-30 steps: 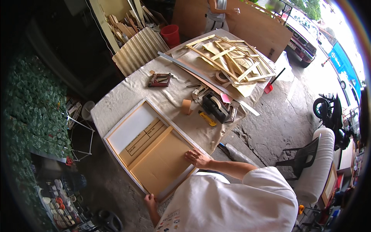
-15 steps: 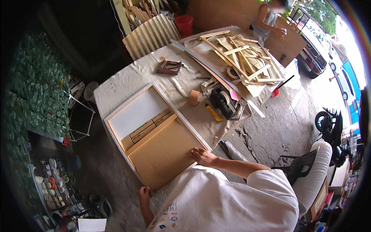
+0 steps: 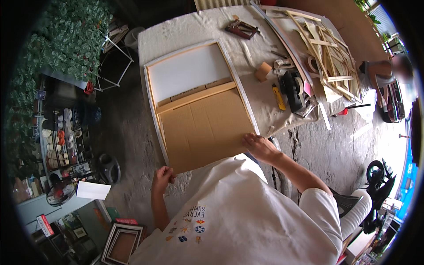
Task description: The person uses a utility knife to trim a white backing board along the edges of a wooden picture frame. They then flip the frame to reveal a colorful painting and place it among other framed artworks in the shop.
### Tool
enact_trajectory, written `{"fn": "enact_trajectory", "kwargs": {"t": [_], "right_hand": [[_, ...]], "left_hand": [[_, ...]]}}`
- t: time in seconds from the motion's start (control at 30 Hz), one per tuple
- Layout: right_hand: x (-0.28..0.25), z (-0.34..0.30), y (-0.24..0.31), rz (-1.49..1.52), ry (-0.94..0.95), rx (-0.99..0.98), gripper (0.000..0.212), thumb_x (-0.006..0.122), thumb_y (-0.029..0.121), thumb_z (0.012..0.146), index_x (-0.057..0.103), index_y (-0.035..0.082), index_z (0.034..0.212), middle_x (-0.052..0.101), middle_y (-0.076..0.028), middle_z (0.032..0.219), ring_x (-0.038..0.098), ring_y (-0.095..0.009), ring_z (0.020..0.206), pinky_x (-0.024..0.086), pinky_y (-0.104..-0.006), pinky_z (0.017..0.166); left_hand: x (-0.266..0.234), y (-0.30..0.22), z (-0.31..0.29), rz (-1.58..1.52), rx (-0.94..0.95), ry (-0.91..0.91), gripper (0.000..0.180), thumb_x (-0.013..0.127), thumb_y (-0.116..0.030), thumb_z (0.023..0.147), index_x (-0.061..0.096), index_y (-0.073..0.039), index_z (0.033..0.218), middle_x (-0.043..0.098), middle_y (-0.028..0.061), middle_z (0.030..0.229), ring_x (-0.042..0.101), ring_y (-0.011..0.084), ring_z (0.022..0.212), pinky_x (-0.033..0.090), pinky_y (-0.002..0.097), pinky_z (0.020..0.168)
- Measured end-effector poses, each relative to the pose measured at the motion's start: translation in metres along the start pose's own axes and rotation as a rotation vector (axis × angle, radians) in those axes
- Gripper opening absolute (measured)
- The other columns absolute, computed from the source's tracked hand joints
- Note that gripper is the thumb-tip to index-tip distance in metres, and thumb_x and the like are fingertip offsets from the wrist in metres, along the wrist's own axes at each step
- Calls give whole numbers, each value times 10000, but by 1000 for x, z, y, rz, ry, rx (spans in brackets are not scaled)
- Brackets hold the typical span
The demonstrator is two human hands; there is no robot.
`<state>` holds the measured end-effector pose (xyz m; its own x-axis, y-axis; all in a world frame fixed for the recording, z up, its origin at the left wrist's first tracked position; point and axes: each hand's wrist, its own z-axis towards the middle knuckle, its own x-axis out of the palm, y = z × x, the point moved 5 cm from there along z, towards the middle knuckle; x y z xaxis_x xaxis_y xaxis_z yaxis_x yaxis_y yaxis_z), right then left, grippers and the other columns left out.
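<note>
Fingers (image 3: 248, 140): left hand (image 3: 162, 180) curled at cardboard sheet's (image 3: 203, 128) lower corner, right hand (image 3: 263, 149) bent at its side; grips unclear.
Stretched canvas (image 3: 190, 70): facedown on tabletop (image 3: 176, 28), around cardboard.
Lettering (image 3: 185, 92): black, partly hidden by crossbar (image 3: 198, 96).

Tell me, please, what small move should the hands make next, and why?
Perhaps ease the cardboard slightly nearer: the left hand is at its near-left corner, the right hand at its right side, and a narrow strip shows beyond the wooden crossbar.
</note>
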<state>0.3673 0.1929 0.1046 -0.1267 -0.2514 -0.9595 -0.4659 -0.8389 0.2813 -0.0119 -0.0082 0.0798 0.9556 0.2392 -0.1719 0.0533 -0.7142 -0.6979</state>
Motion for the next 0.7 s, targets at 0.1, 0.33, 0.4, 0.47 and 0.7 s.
{"fn": "enact_trajectory", "kwargs": {"t": [0.1,0.33,0.4,0.47,0.7], "right_hand": [[-13,3,5,-54,24,10,309,587,70,858,638,-23,1149,659,-191,1185,640,-344,1108,552,-403,942],[-19,-19,16,5,-12,1,347,523,95,908,588,-66,1209,620,-236,1197,635,-364,1100,580,-414,881],[-26,-16,18,-101,16,-55,349,523,95,907,590,-75,1204,627,-241,1182,636,-365,1095,588,-398,855],[-43,-11,19,-146,48,-84,349,523,94,905,593,-83,1199,635,-243,1163,638,-364,1092,595,-382,829],[-40,-22,16,-63,221,-19,372,536,127,904,588,-76,1211,617,-229,1209,602,-362,1139,582,-393,854]], "left_hand": [[6,5,-9,-86,-1,13,228,612,-210,992,614,-11,881,657,66,738,572,114,581,487,279,553],[7,16,-17,-70,-52,33,202,631,-202,976,622,-13,904,653,61,729,588,124,582,501,283,556],[2,8,-24,-66,-64,8,201,636,-204,973,625,-13,911,649,59,724,594,127,575,508,283,554],[-4,-19,-33,-54,-50,18,203,634,-207,974,625,-14,912,649,63,723,601,135,565,516,286,549],[1,-5,-30,-13,-50,109,200,629,-199,974,632,-13,899,648,68,717,611,139,550,523,286,536]]}}
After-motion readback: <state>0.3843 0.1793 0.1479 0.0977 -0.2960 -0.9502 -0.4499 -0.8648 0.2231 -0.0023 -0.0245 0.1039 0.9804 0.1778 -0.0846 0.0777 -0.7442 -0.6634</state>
